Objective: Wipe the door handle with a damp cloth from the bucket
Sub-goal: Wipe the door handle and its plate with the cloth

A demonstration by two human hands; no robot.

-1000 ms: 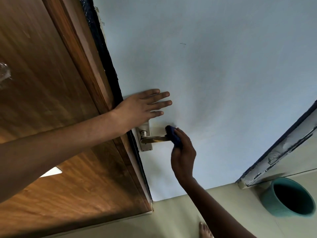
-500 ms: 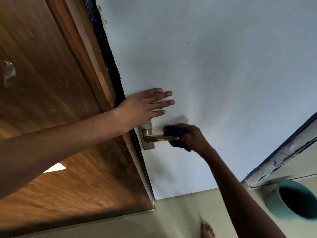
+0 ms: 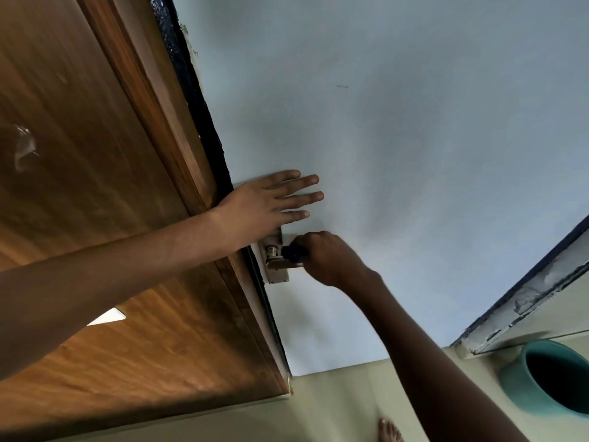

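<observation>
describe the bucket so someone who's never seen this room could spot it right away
Start at the pale blue door and follow its bottom edge right to the worn, peeling frame. The bucket stands on the pale floor just below that frame, at the picture's right edge. It is the only round teal thing there, with a dark open mouth.

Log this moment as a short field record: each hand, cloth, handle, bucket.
left hand: flat and open on the pale blue door, above the handle plate
right hand: closed around the dark blue cloth
cloth: pressed on the door handle, near its pivot end
door handle: brass lever, mostly hidden by cloth and hand
bucket: teal, on the floor at lower right, contents not visible
</observation>
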